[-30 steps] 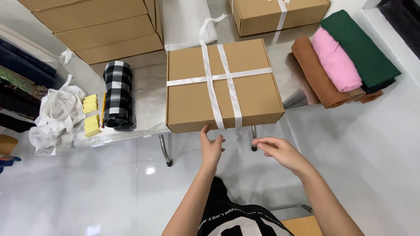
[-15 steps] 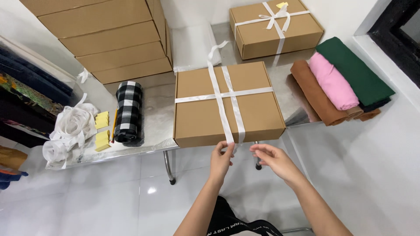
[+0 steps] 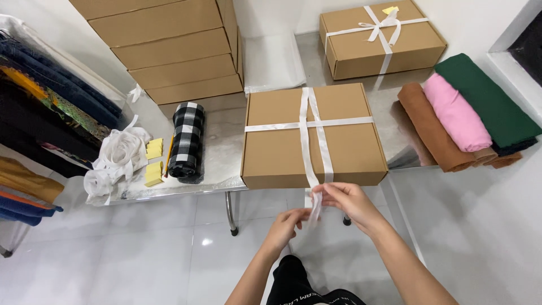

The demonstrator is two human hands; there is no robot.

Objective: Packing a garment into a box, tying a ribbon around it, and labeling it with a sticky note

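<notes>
While forearms reach forward, left hand [image 3: 285, 223] and right hand [image 3: 344, 199], each grip pinching white ribbon [image 3: 315, 208].

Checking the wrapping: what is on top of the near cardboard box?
White ribbon crosses the cardboard box lid; both hands hold its ends below the front edge. The contents are hidden.

a flat brown cardboard box [image 3: 313, 135] lies closed at the front edge of the steel surface [image 3: 220, 141]. white ribbon [image 3: 314, 133] crosses its lid, one band across, two lengthwise, their loose ends hanging past the box's front edge.
</notes>
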